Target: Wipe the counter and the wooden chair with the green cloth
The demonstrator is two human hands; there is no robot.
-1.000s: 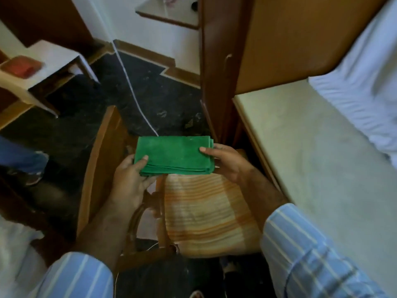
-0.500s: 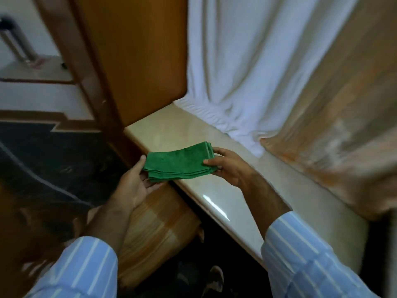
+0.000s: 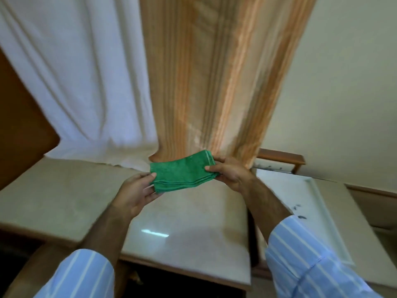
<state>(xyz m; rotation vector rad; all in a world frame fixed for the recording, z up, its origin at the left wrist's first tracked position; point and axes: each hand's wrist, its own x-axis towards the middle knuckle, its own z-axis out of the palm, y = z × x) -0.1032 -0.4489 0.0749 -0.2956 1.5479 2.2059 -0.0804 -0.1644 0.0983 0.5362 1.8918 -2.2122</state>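
Green cloth (image 3: pixel 182 172), folded into a thick pad, is held in the air above the pale stone worktop (image 3: pixel 64 198), apart from its surface. Its left end is pinched by the left hand (image 3: pixel 137 192), thumb on top, and its right end is gripped by the fingers (image 3: pixel 211 168) of the right hand (image 3: pixel 231 174). Behind it hang a striped orange curtain (image 3: pixel 214 82) and a white curtain (image 3: pixel 86 82). What may be a white tray (image 3: pixel 311 211) lies to the right, blurred.
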